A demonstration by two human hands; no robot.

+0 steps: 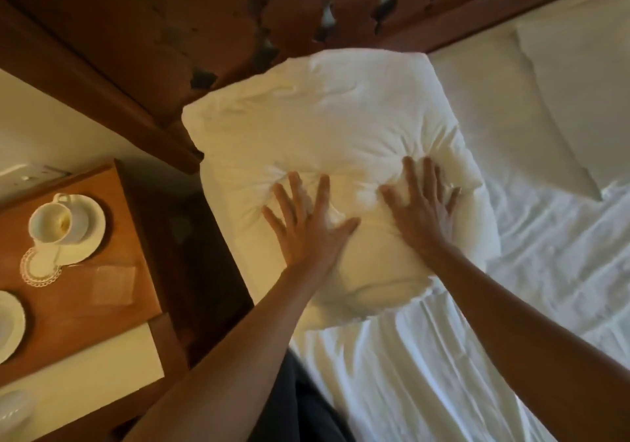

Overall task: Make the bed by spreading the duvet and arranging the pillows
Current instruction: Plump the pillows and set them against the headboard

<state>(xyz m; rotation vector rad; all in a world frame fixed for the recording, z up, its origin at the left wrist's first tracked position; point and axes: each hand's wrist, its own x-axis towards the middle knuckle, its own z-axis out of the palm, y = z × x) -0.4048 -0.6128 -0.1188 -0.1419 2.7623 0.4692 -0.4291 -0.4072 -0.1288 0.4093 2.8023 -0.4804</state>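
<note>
A plump white pillow point(320, 121) lies at the head of the bed against the carved wooden headboard point(306, 2). My left hand point(306, 223) presses flat on the pillow's near side, fingers spread and straight. My right hand point(421, 206) presses beside it, also flat with fingers spread, denting the fabric. A second white pillow point(579, 94) lies at the upper right. Wrinkled white bedding point(443, 373) covers the mattress below the pillow; I cannot tell sheet from duvet.
A wooden bedside table point(102, 291) stands at the left, close to the bed. On it are a white cup on a saucer point(64, 227), a lace coaster point(39, 268), a clear square coaster point(112, 285) and part of a white plate point(8, 325).
</note>
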